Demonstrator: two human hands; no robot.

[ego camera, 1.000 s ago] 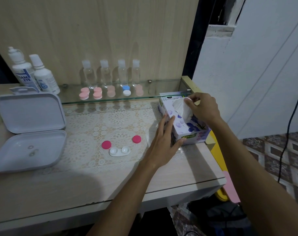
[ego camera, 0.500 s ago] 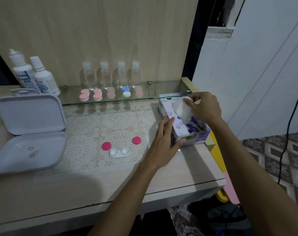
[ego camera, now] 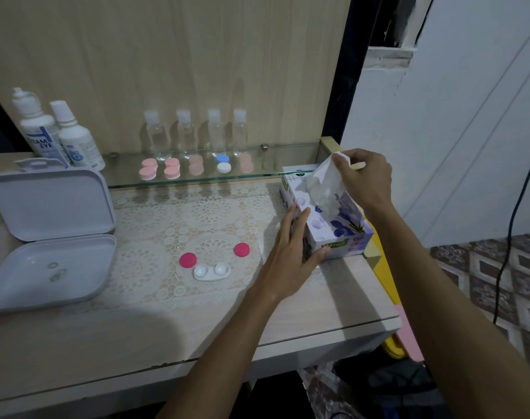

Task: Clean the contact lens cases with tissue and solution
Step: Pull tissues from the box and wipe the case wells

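Two hands at a tissue box, with an open contact lens case on the table

The right hand (ego camera: 365, 179) pinches a white tissue (ego camera: 322, 184) between curled fingertips, the sheet partly drawn up out of the tissue box (ego camera: 333, 228); the left hand (ego camera: 291, 255) lies with straight fingers flat against the box's near-left side, thumb at its front corner. At 9 o'clock from the left hand, apart from it, sits the white lens case (ego camera: 211, 271) on a lace mat (ego camera: 194, 219), two magenta caps (ego camera: 188, 260) just beside it at 11 and 1 o'clock. Farther at 9 o'clock lies an open grey box (ego camera: 50, 234); at 11 o'clock, on a glass shelf (ego camera: 281, 160), stand two solution bottles (ego camera: 61, 137), four small clear bottles (ego camera: 197, 134) and a row of closed lens cases (ego camera: 194, 168)
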